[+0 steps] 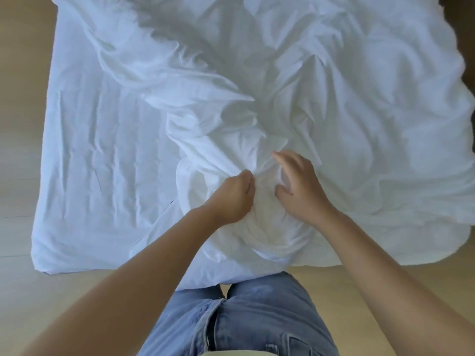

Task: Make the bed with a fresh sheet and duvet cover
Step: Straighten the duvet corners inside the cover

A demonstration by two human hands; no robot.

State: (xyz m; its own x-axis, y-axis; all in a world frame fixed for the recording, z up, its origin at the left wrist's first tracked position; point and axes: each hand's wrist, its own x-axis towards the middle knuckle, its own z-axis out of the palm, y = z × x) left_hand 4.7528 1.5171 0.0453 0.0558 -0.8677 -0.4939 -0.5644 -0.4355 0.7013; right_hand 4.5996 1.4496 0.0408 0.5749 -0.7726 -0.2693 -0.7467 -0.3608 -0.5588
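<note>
Obs. The fitted sheet [97, 155] lies flat on the bed [45, 264] from centre out to 9 o'clock, with light lengthwise creases. The duvet cover [359, 124] is heaped and crumpled from centre to 12 and 3 o'clock. Its near edge is bunched at 6 o'clock, against the person's jeans [257, 317]. The wood floor [20, 124] shows along the 9 o'clock side.

Hands. The left hand [231, 196] has its fingers curled into a gathered knot of the cover's fabric, just below centre. The right hand [299, 186] is just beside it toward 3 o'clock, fingers spread and slightly bent, holding nothing. I cannot tell whether the fingertips [276, 154] touch the cloth or hover over it.

Handling (judged).
- The cloth is thin, soft and fully limp. It folds wherever it is unsupported and will not keep a shape.
- The swell toward 3 o'clock suggests filling inside, but this is not certain. If so, it is bulky but light, and drags more than it lifts.
- The weave looks matte, so it is not slippery, and a pinch should hold.
- It is not fragile. The risk is grabbing two layers at once, or tugging the sheet loose beneath.

Where to take hold. Find a seam, hem or corner rather than mid-panel. White on white makes edges hard to see, so feel along the bunch at 6 o'clock, one hand per corner.
</note>
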